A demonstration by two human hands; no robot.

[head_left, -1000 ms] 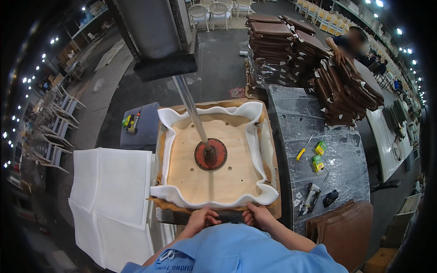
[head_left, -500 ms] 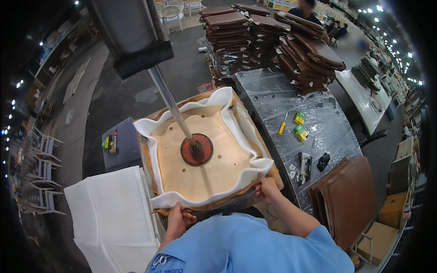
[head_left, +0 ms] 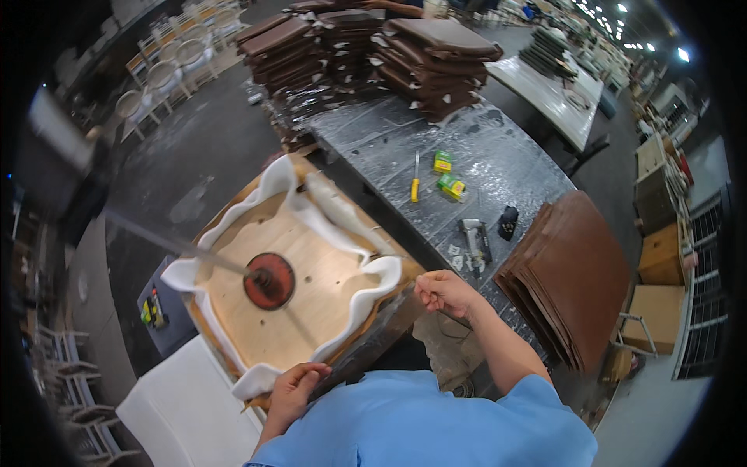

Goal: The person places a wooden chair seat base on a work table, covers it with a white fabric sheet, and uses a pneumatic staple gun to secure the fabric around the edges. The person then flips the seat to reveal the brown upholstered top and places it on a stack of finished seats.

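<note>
A pale wooden seat panel with several holes lies inside white foam padding, whose edges stand up wavy around it. Brown cover material shows under the foam. A red round plate on a metal rod presses on the panel. At the near edge, my left hand is closed with its fingers on the cover's rim beside the foam. My right hand is curled in a pinch just off the near right corner; what it holds, if anything, is too small to make out.
A plastic-wrapped table on the right bears a yellow-handled screwdriver, green-yellow boxes, a staple gun and stacked brown cushions. Brown sheets stand near my right arm. White sheets lie at left.
The view has swung to the right. My right hand has come away from the foam's near right corner. My left hand has shifted rightward along the near edge.
</note>
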